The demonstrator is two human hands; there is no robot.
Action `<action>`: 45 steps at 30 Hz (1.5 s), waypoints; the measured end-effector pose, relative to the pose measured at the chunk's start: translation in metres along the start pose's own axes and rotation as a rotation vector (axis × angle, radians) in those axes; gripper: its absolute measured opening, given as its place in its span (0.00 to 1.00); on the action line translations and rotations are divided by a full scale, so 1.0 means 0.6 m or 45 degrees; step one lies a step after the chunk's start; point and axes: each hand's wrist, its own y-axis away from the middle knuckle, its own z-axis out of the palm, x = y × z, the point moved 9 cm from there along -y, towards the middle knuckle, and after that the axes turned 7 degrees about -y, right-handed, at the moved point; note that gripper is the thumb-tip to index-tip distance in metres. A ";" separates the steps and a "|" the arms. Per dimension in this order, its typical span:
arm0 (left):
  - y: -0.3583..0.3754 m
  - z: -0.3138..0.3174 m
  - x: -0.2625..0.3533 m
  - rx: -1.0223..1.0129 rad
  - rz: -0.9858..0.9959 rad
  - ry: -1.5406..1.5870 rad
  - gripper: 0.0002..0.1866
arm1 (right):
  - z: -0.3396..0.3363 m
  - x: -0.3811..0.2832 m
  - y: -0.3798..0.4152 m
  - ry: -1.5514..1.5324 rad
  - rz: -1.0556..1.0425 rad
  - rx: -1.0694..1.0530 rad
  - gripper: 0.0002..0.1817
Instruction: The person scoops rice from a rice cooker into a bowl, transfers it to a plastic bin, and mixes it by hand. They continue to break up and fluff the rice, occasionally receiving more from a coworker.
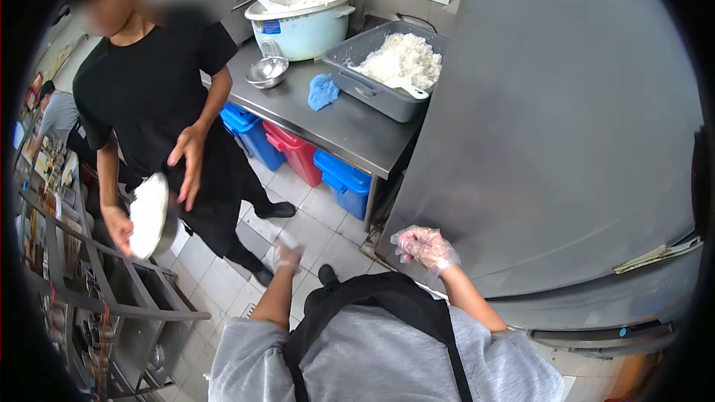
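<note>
My left hand (288,255), in a clear plastic glove, hangs low over the tiled floor. Motion smears its fingers, and I see no object in it. Another clear glove covers my right hand (424,248), which is raised in front of the large grey metal surface (551,126). Its fingers are curled inward and no object shows between them. To the left, a co-worker in black (153,82) holds a tilted, rounded vessel with white contents (149,216), apart from my hands.
On a steel table (298,115) stand a light-blue pot (298,36) with a white paddle, a grey tub (372,98) of rice, a metal bowl (267,72) and a blue cloth (323,92). Blue and red bins (294,150) sit underneath. Metal shelving (126,301) lines the left.
</note>
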 end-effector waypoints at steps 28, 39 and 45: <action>-0.204 -0.086 1.085 -0.309 1.612 -1.069 0.44 | 0.132 -0.428 -0.402 0.789 -1.263 0.722 0.05; -0.298 0.052 1.121 -0.776 1.516 -1.080 0.43 | -0.096 -0.437 -0.508 1.678 0.396 1.197 0.16; -0.329 0.024 1.127 -0.795 1.365 -0.722 0.41 | -0.122 -0.428 -0.544 1.677 0.559 1.236 0.17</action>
